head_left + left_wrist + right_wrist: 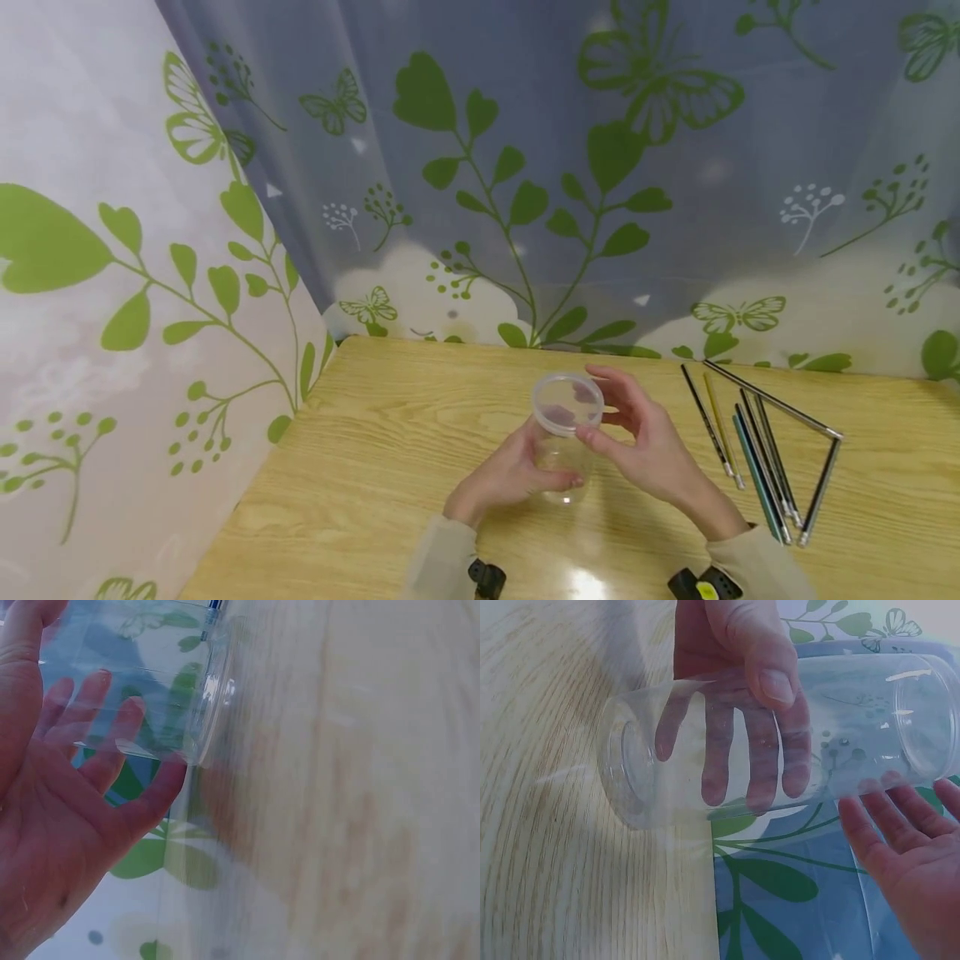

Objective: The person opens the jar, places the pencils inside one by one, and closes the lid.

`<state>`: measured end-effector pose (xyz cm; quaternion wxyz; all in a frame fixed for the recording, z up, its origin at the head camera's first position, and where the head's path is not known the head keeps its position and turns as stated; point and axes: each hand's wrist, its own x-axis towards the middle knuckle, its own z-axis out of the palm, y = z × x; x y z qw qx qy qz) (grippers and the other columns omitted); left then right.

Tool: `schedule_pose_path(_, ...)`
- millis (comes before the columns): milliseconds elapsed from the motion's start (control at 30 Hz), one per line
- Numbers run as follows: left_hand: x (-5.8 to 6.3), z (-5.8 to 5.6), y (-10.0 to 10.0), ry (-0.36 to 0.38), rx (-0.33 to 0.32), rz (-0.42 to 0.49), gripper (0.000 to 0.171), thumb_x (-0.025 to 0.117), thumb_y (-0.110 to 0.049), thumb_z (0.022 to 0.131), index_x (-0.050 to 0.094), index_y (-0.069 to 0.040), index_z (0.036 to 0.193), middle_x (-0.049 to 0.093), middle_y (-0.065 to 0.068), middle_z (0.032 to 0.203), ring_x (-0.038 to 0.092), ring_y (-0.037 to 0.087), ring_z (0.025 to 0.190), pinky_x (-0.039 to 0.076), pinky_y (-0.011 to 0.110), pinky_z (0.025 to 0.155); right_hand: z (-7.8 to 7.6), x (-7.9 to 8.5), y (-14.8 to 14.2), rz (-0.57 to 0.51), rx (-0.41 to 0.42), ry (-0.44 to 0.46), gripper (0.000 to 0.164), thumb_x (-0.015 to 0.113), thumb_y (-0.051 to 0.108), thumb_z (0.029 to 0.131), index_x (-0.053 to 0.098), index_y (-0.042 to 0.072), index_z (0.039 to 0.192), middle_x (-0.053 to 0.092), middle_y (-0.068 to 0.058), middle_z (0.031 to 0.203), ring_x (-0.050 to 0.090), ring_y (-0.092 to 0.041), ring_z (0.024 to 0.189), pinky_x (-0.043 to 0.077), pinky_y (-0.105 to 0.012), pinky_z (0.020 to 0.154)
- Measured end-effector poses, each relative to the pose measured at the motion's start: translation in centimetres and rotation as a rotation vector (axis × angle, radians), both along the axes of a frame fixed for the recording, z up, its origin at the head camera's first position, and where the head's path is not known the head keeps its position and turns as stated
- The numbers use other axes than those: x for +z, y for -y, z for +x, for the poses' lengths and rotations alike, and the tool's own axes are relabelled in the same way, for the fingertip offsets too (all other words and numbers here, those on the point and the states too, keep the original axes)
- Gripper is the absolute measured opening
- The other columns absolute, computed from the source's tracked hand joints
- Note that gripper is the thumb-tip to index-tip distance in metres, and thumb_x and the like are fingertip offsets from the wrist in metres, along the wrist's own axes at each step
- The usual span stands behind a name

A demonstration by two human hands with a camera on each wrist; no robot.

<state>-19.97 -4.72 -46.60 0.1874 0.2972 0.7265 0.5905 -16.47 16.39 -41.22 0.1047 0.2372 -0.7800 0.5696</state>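
Note:
A clear plastic jar (562, 452) with a pale round rim stands tilted between the hands, over the table. My left hand (506, 477) grips the jar's side, its thumb across the front; the right wrist view shows its fingers through the transparent wall (840, 727). My right hand (651, 443) is at the rim, thumb on the near right edge and fingers reaching round the far side. Up close, the right hand's fingertips (853, 814) meet the wall near the rim end. Nothing shows inside the jar. Whether a lid covers its mouth, I cannot tell.
Right of the hands, several pencils lie on the wooden table (375, 433), including a yellow pencil (718, 412) and a teal pencil (756, 475). Two dark pencils form a corner, the longer-looking pencil (772, 400) near the back edge. A printed curtain (480, 275) hangs behind.

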Motion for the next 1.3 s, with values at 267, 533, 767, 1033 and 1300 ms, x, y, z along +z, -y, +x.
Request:
schedule_pose_path(267, -0.01, 0.09, 0.02, 0.002, 0.012, -0.011, 0.088, 0.082, -0.017, 0.087, 0.033, -0.043, 0.154, 0.036, -0.018, 0.162, 0.026, 0.016, 0.155, 0.020, 0.058, 0.126, 0.28, 0.22, 0.20, -0.022, -0.039, 0.028, 0.060, 0.080, 0.002, 0.087, 0.044, 0.004, 0.135, 0.066, -0.016, 0.128, 0.061, -0.001, 0.115, 0.054, -0.018, 0.092)
schedule_pose_path(533, 0.12, 0.23, 0.10, -0.006, 0.008, -0.013, 0.090, 0.082, -0.018, 0.086, 0.030, -0.043, 0.156, 0.032, -0.017, 0.164, 0.025, 0.017, 0.156, 0.021, 0.056, 0.126, 0.45, 0.27, -0.01, 0.003, -0.005, -0.018, 0.056, 0.070, -0.001, 0.093, 0.050, 0.004, 0.145, 0.064, -0.018, 0.133, 0.060, 0.000, 0.119, 0.056, -0.021, 0.092)
schedule_pose_path(767, 0.00, 0.14, 0.05, 0.005, 0.016, -0.022, 0.089, 0.082, -0.018, 0.087, 0.030, -0.043, 0.155, 0.033, -0.016, 0.164, 0.027, 0.018, 0.155, 0.024, 0.055, 0.125, 0.75, 0.28, -0.15, 0.001, 0.002, 0.006, 0.058, 0.067, 0.000, 0.095, 0.041, 0.005, 0.146, 0.062, -0.022, 0.136, 0.059, 0.003, 0.120, 0.055, -0.021, 0.094)
schedule_pose_path(1033, 0.05, 0.18, -0.04, -0.007, 0.023, -0.041, 0.087, 0.082, -0.020, 0.087, 0.032, -0.042, 0.155, 0.034, -0.014, 0.164, 0.028, 0.019, 0.155, 0.024, 0.056, 0.125, 0.81, 0.28, 0.06, 0.011, -0.032, -0.018, 0.054, 0.071, 0.000, 0.093, 0.048, 0.006, 0.141, 0.065, -0.018, 0.133, 0.060, 0.001, 0.120, 0.056, -0.021, 0.093)
schedule_pose_path(1300, 0.09, 0.13, 0.03, 0.003, 0.031, -0.061, 0.084, 0.082, -0.020, 0.088, 0.035, -0.046, 0.152, 0.038, -0.019, 0.159, 0.033, 0.017, 0.152, 0.028, 0.056, 0.123, 0.97, 0.44, 0.08, 0.047, -0.036, 0.015, 0.065, 0.073, 0.006, 0.094, 0.041, 0.015, 0.150, 0.064, -0.016, 0.136, 0.061, -0.005, 0.122, 0.055, -0.022, 0.095)
